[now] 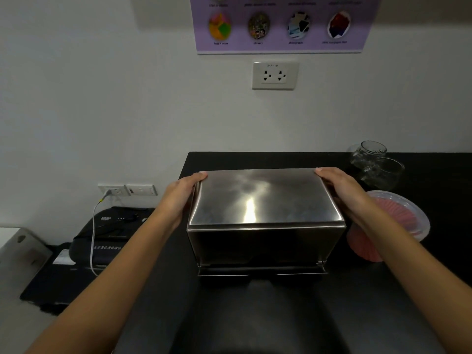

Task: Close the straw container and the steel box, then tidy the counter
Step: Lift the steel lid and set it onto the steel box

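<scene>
A shiny steel box (263, 200) stands on the black counter (255, 315), its lid down flat on top. My left hand (181, 195) presses against the box's left side, fingertips at the lid's far left corner. My right hand (342, 190) clasps the right side the same way. To the right of the box lies a clear plastic container (411, 213) with pink contents inside, partly hidden by my right wrist.
Two clear glass jars (373, 162) stand at the counter's back right. Left of the counter, lower down, sits a black machine (109, 231) with a white cable plugged into a wall socket (115, 190). Another socket (274, 75) and a purple poster (278, 24) are on the wall.
</scene>
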Available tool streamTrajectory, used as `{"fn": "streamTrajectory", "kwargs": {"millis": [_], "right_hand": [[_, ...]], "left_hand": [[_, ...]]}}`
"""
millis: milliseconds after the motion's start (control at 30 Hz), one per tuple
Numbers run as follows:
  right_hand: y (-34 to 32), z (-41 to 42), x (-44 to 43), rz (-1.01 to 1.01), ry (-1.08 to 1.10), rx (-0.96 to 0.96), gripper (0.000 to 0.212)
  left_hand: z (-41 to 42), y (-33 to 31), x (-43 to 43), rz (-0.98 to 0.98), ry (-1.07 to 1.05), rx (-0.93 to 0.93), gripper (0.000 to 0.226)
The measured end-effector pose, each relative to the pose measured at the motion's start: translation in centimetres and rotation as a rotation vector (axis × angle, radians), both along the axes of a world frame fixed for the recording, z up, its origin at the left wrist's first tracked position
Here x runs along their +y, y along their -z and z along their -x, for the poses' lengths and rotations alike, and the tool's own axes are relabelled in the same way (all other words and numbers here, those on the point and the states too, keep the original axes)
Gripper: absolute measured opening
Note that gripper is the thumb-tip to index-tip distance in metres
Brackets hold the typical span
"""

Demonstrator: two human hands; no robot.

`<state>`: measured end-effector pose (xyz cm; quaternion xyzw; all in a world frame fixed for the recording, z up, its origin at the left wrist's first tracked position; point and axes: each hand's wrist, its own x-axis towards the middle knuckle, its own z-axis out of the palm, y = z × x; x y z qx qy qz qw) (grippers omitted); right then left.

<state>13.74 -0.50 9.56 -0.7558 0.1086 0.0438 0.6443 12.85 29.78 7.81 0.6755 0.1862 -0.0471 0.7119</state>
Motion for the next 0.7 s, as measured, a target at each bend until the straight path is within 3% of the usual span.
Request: {"fn": "streamTrajectory", "kwargs": {"millis": [367,700], "right_hand": [[-0.1,1.4,0.6,0.039,0.048,-0.029,0.036],[-1.2,1.6,0.2,0.036,0.044,-0.040,0.040]], "left_hand": [[0.6,-0.5,-0.2,-0.090,0.028,-0.023,0.037],[0.2,-4.0,-0.7,-0.577,0.124,-0.378,0.049]]}}
